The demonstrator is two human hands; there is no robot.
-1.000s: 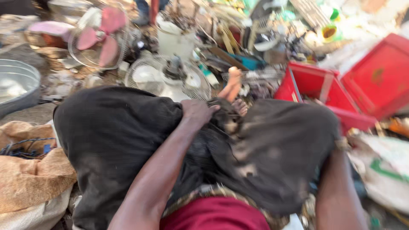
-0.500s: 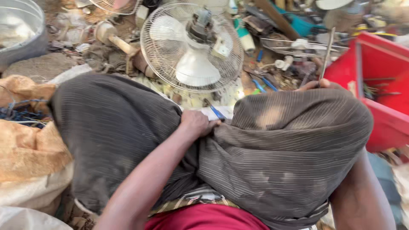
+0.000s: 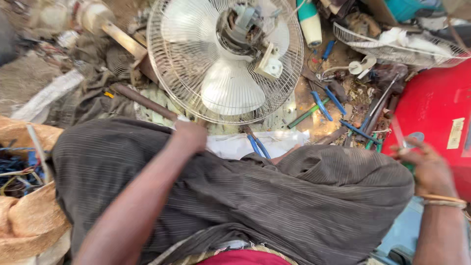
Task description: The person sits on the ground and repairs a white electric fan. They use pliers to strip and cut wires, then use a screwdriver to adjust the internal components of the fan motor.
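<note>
I sit with a dark striped cloth [image 3: 274, 206] over my knees. My left hand [image 3: 190, 135] rests curled at the far edge of the cloth on my left knee, fingers closed, with nothing visible in it. Just beyond it lies a white fan [image 3: 225, 59] face up in its wire cage, motor exposed. My right hand [image 3: 426, 168], with bangles at the wrist, is at the right beside a red metal box [image 3: 436, 105]. It grips a thin, blurred tool with a green handle [image 3: 406, 164].
Blue-handled pliers [image 3: 257, 145] lie on white cloth between my knees and the fan. More blue and green tools [image 3: 324, 100] are scattered on the dirt. A sack with wires [image 3: 19, 172] sits at left, a wire basket [image 3: 392, 41] at top right.
The view has dropped and closed in on the fan. My right hand came out from behind my right knee and now holds a thin tool by the red box. My left hand stayed on the cloth.
</note>
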